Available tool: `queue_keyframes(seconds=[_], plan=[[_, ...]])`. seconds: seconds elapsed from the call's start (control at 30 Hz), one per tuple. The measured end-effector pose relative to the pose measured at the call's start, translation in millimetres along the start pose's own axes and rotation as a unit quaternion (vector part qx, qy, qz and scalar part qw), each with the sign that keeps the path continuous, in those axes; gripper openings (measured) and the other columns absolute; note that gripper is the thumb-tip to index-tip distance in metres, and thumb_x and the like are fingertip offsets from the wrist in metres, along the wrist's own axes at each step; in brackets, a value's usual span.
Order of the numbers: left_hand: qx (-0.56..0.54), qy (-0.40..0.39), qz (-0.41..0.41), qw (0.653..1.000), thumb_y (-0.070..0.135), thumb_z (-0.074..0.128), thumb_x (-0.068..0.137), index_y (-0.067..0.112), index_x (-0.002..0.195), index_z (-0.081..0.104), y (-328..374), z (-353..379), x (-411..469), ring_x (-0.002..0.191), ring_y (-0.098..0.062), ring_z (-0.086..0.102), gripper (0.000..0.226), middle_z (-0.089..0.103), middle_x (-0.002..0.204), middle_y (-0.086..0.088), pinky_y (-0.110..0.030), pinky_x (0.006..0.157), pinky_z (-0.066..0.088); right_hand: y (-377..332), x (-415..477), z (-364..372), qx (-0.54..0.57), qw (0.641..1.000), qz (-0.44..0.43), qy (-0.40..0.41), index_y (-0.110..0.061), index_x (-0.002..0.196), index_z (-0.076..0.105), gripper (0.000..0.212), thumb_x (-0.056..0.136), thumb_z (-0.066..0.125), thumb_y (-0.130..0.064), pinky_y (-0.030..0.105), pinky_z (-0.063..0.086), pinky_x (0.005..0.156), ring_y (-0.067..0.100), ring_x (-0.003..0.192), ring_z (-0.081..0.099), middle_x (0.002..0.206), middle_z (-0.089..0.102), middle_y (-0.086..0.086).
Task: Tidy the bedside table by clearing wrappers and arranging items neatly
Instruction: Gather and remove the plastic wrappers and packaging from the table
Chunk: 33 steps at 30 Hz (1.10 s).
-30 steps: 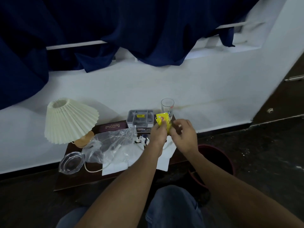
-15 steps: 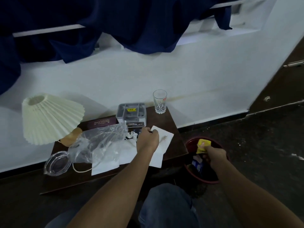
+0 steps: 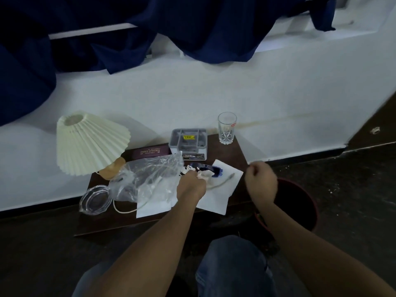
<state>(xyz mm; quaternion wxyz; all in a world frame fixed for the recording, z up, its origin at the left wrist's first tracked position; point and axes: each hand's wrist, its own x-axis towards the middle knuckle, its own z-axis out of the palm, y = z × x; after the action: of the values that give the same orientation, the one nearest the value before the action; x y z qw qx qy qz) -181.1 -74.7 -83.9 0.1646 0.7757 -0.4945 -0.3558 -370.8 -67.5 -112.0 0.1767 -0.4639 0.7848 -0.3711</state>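
Note:
On the small dark bedside table (image 3: 233, 151), my left hand (image 3: 190, 185) has its fingers curled onto a crumpled white wrapper (image 3: 204, 174). That wrapper lies beside a blue object (image 3: 211, 168) on a white paper napkin (image 3: 216, 198). My right hand (image 3: 260, 181) hovers over the table's right edge next to the dark red bin (image 3: 300, 202). Its fingers are curled and nothing shows in them. A clear plastic bag (image 3: 147, 179) sprawls left of my left hand.
A pleated cream lamp (image 3: 90, 142) stands at the table's left, with a glass dish (image 3: 95, 199) in front of it. At the back are a maroon glasses case (image 3: 150, 152), a grey organiser box (image 3: 188, 140) and a drinking glass (image 3: 227, 127). A white wall runs behind.
My right hand dropped the yellow wrapper into the bin and has come back up toward the table, now without it. My left hand shifted left onto the crumpled white wrapper.

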Motion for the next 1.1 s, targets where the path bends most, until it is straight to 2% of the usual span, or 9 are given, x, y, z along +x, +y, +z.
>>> queue_keyframes(seconds=[0.1,0.2,0.27,0.37,0.43,0.63,0.8,0.97,1.1], plan=[[0.020,0.000,0.012,1.000,0.014,0.048,0.097,0.017,0.130,0.058,-6,-6,1,0.107,-0.029,0.059,0.034,0.063,0.128,-0.008,-0.033,0.085,0.046,-49,-11,28,-0.054,0.982,-0.110,-0.142,-0.019,0.111,0.069,0.020,0.094,0.060,-0.027,0.027,0.044,0.070,0.021,0.087,0.065,0.103,0.072,0.002],[0.028,0.012,0.019,0.999,0.018,0.051,0.099,0.014,0.133,0.057,-12,-15,6,0.117,-0.030,0.059,0.034,0.063,0.131,-0.009,-0.034,0.091,0.046,-76,-17,57,-0.154,0.944,-0.145,-0.251,-0.017,0.125,0.059,0.041,0.092,0.061,-0.041,0.038,0.050,0.084,0.029,0.110,0.060,0.121,0.060,0.009],[0.039,0.021,0.031,0.999,0.019,0.052,0.097,0.014,0.125,0.060,-16,-20,10,0.114,-0.031,0.061,0.029,0.066,0.125,-0.010,-0.035,0.090,0.047,-81,-19,70,-0.231,0.920,-0.143,-0.284,-0.017,0.134,0.051,0.051,0.092,0.062,-0.043,0.042,0.049,0.089,0.033,0.119,0.056,0.132,0.051,0.011],[0.062,0.026,0.055,0.996,0.019,0.051,0.094,0.014,0.114,0.062,-21,-22,18,0.108,-0.031,0.062,0.023,0.068,0.119,-0.010,-0.036,0.085,0.049,-80,-18,80,-0.283,0.903,-0.146,-0.289,-0.018,0.135,0.052,0.048,0.092,0.064,-0.035,0.042,0.048,0.091,0.033,0.121,0.056,0.134,0.047,0.012],[0.083,0.025,0.068,0.994,0.016,0.052,0.093,0.016,0.117,0.058,-22,-19,24,0.106,-0.032,0.062,0.025,0.067,0.117,-0.011,-0.037,0.082,0.050,-76,-17,82,-0.298,0.900,-0.157,-0.278,-0.016,0.130,0.057,0.038,0.093,0.061,-0.026,0.039,0.048,0.089,0.032,0.119,0.058,0.130,0.051,0.012],[0.185,0.026,0.070,0.980,0.023,0.052,0.096,0.023,0.149,0.034,-15,0,40,0.117,-0.034,0.062,0.056,0.065,0.128,-0.012,-0.042,0.088,0.050,-63,-14,85,-0.270,0.910,-0.182,-0.258,-0.013,0.116,0.064,0.025,0.096,0.056,-0.026,0.039,0.049,0.082,0.031,0.106,0.063,0.117,0.061,0.011],[0.193,0.046,0.036,0.979,0.022,0.049,0.100,0.012,0.127,0.051,-8,4,55,0.117,-0.033,0.062,0.029,0.065,0.126,-0.013,-0.040,0.087,0.049,-58,-13,90,-0.236,0.922,-0.184,-0.247,-0.009,0.109,0.065,0.023,0.098,0.052,-0.025,0.033,0.039,0.073,0.032,0.103,0.063,0.114,0.064,0.012],[0.219,0.036,0.038,0.974,0.021,0.049,0.100,0.013,0.122,0.057,-6,3,60,0.116,-0.032,0.062,0.025,0.066,0.124,-0.013,-0.038,0.085,0.049,-56,-14,90,-0.211,0.931,-0.191,-0.229,-0.009,0.102,0.064,0.021,0.099,0.053,-0.027,0.031,0.034,0.069,0.032,0.100,0.063,0.108,0.066,0.012],[0.157,0.067,0.035,0.985,0.026,0.052,0.099,0.016,0.116,0.064,0,0,54,0.111,-0.030,0.065,0.023,0.070,0.117,-0.009,-0.035,0.077,0.046,-53,-13,85,-0.166,0.946,-0.179,-0.214,-0.012,0.091,0.060,0.017,0.096,0.057,-0.027,0.032,0.036,0.065,0.030,0.093,0.063,0.097,0.064,0.009]])
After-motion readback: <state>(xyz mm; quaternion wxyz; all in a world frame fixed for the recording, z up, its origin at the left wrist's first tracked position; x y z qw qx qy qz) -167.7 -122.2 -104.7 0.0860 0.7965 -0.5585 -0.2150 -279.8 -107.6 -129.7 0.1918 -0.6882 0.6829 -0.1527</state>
